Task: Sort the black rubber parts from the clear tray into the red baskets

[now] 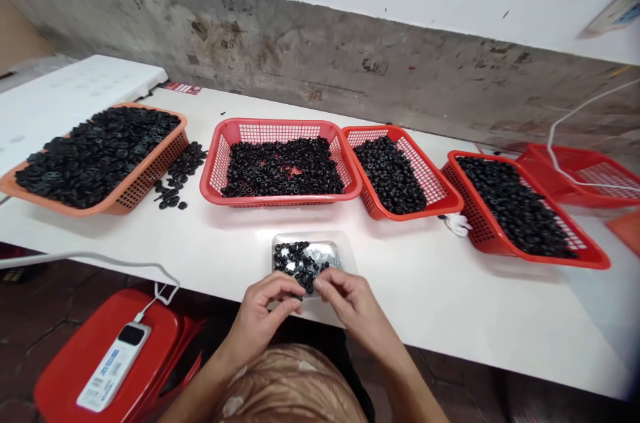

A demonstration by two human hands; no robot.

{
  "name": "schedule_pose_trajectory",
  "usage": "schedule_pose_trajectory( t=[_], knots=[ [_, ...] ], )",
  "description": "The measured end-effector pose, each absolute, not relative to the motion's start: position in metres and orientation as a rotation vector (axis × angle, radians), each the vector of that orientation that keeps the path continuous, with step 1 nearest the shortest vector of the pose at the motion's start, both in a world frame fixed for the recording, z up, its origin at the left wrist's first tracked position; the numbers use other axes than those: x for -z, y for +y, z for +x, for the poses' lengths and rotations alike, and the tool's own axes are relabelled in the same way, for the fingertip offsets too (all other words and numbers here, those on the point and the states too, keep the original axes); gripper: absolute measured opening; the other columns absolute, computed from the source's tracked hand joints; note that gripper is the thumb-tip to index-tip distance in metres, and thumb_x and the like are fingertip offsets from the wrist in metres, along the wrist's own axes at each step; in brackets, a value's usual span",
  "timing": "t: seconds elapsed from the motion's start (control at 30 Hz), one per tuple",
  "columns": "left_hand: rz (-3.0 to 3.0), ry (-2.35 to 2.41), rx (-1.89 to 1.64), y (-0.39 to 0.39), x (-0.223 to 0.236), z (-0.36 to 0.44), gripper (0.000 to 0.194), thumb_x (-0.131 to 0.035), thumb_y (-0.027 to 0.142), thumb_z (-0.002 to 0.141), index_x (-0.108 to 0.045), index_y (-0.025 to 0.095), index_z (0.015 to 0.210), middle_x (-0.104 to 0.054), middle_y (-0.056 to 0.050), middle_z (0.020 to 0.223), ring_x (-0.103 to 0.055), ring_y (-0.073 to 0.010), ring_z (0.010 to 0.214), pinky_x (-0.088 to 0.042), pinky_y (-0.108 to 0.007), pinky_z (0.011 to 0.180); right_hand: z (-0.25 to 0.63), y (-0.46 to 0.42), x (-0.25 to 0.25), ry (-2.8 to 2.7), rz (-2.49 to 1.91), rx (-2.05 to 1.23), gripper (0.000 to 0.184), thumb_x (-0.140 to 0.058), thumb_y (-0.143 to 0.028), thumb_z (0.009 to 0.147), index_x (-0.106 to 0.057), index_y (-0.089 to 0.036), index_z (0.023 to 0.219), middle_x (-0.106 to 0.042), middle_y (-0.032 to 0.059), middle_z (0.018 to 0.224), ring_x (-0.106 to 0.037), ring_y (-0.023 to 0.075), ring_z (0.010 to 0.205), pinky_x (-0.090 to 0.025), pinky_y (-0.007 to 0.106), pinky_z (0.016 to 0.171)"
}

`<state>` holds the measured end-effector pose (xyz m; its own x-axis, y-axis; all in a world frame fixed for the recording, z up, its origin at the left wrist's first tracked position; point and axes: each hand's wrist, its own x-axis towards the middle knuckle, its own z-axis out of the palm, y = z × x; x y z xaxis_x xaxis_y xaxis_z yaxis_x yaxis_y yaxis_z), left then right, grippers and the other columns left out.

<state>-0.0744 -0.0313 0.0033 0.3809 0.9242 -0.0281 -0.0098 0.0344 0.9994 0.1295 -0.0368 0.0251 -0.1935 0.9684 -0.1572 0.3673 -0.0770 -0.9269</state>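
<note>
**Black rubber rings (300, 266) pinched between two hands at a small tray**

A loose heap of the rings is held in a small foil-lined tray (340, 249) near the front edge of a white worktop (425, 296). The tray's near end is overhung by the left hand (265, 313) and the right hand (353, 306). The left fingers (295, 283) and right fingers (323, 283) are curled inward and pressed close together in a pinch. What is pinched is largely hidden, though a single dark ring appears to be held there. Close work of this kind is best kept low over the tray, with each ring gripped by its edge, so that any slip is caught among the others.

Four baskets are ranged along the far side of the worktop. An orange basket (183, 123) is heaped with larger black pieces, and a scatter of loose pieces (177, 173) is left just beside it. A wide red basket (280, 126), a narrow red basket (380, 131) and an angled red basket (550, 256) are each filled with black rings. Below the worktop at the left, a white power bank (113, 366) is laid on a red stool (95, 343).
</note>
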Motion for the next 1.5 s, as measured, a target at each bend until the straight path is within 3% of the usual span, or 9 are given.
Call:
schedule_pose_trajectory(
  t=[0.13,0.27,0.43,0.57,0.73,0.83,0.93,1.1,1.5],
  knots=[
    [1.081,0.916,-0.906,-0.028,-0.003,-0.073,0.012,-0.071,0.028,0.085,-0.070,0.016,0.090,-0.061,-0.004,0.095,-0.066,-0.0129,0.069,-0.053,-0.025,0.069,0.136,-0.007,-0.015,-1.891,-1.660,-0.823,0.018,-0.050,-0.021,0.097,-0.068,-0.019,0.094,-0.069,0.0043,0.090,-0.063,0.0178,0.083,-0.045,0.028,0.077],
    [1.091,0.896,-0.897,-0.027,-0.005,-0.072,0.014,-0.070,0.030,0.085,-0.069,0.016,0.087,-0.061,-0.004,0.092,-0.064,-0.0125,0.068,-0.051,-0.025,0.069,0.121,0.015,-0.003,-2.165,-1.794,-0.680,0.020,-0.053,-0.012,0.092,-0.070,-0.019,0.099,-0.070,0.0084,0.097,-0.066,0.0207,0.087,-0.045,0.028,0.076],
    [1.041,0.923,-0.848,-0.029,-0.001,-0.075,0.018,-0.070,0.033,0.086,-0.067,0.016,0.090,-0.066,-0.002,0.080,-0.065,-0.0137,0.067,-0.049,-0.024,0.068,0.104,0.023,0.002,-2.177,-1.813,-0.703,0.020,-0.053,-0.007,0.088,-0.068,-0.015,0.080,-0.066,0.0102,0.084,-0.065,0.0199,0.073,-0.043,0.027,0.067],
    [0.969,0.976,-0.837,-0.027,-0.002,-0.075,0.020,-0.070,0.035,0.086,-0.067,0.016,0.091,-0.067,0.000,0.067,-0.064,-0.0135,0.063,-0.047,-0.023,0.067,0.112,0.018,-0.005,-2.138,-1.709,-0.782,0.013,-0.055,-0.013,0.090,-0.068,-0.017,0.088,-0.066,0.0052,0.087,-0.062,0.0161,0.075,-0.043,0.025,0.069],
    [0.882,0.960,-0.874,-0.025,-0.014,-0.066,0.025,-0.071,0.041,0.085,-0.068,0.016,0.087,-0.065,0.001,0.068,-0.061,-0.0116,0.059,-0.045,-0.022,0.065,0.126,0.001,-0.016,-1.530,-1.303,-1.436,0.022,-0.062,-0.039,0.090,-0.065,-0.018,0.095,-0.059,-0.0011,0.077,-0.049,0.0098,0.058,-0.041,0.022,0.056],
    [0.850,0.936,-0.868,-0.023,-0.018,-0.057,0.028,-0.071,0.043,0.084,-0.068,0.016,0.089,-0.064,0.001,0.069,-0.062,-0.0132,0.060,-0.045,-0.024,0.066,0.128,-0.009,-0.021,-1.321,-1.109,-1.567,0.027,-0.067,-0.044,0.086,-0.065,-0.018,0.091,-0.059,0.0031,0.093,-0.054,0.0114,0.069,-0.046,0.024,0.062],
    [0.827,0.918,-0.865,-0.023,-0.018,-0.051,0.030,-0.072,0.045,0.083,-0.069,0.016,0.091,-0.064,0.001,0.067,-0.062,-0.0137,0.061,-0.045,-0.025,0.067,0.128,-0.017,-0.025,-1.407,-1.057,-1.512,0.024,-0.063,-0.044,0.090,-0.065,-0.020,0.096,-0.056,0.0085,0.114,-0.059,0.0185,0.098,-0.051,0.028,0.077],
    [0.780,0.847,-0.835,-0.023,-0.018,-0.051,0.027,-0.075,0.041,0.081,-0.072,0.015,0.090,-0.065,-0.001,0.082,-0.057,-0.0101,0.061,-0.043,-0.024,0.068,0.130,-0.025,-0.029,-1.642,-1.096,-1.346,0.016,-0.051,-0.035,0.099,-0.061,-0.023,0.104,-0.054,0.0084,0.123,-0.054,0.0198,0.118,-0.042,0.035,0.104],
    [0.687,0.809,-0.850,-0.023,-0.016,-0.052,0.026,-0.082,0.030,0.075,-0.073,0.016,0.095,-0.068,0.000,0.075,-0.061,-0.0105,0.064,-0.043,-0.023,0.071,0.135,-0.028,-0.035,-1.635,-1.142,-1.215,0.015,-0.048,-0.028,0.100,-0.062,-0.024,0.104,-0.056,0.0080,0.123,-0.056,0.0195,0.114,-0.047,0.032,0.094]
  ],
)
